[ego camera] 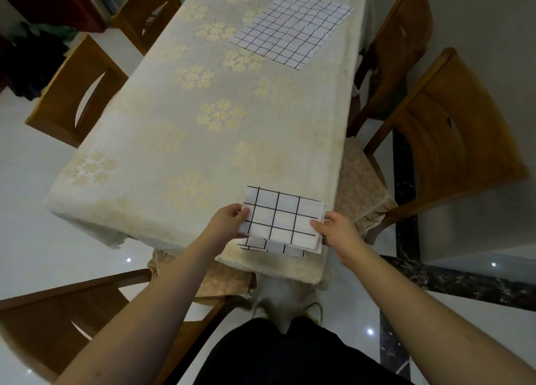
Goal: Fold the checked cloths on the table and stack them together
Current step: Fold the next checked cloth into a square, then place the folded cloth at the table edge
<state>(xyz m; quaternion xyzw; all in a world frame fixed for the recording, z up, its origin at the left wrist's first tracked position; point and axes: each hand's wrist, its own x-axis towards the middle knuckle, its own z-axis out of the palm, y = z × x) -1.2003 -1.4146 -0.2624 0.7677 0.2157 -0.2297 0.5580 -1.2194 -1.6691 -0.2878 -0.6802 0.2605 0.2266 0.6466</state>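
- Folded checked cloth (282,220): white with a black grid, held level just above the near right corner of the counter (179,117).
- Left hand (229,220): pinches the folded cloth's left edge, thumb on top and fingers beneath.
- Right hand (338,231): pinches the folded cloth's near right corner, thumb on top.
- Lower folded cloth (275,247): same check pattern, lying on the counter directly under the held one; only its near edge shows.
- Unfolded checked cloth (293,27): spread flat at the far right of the counter, well apart from both hands.
- Tablecloth (220,115): pale with yellow flower clusters, covering the counter.
- Wooden chairs (452,141): standing along both long sides.
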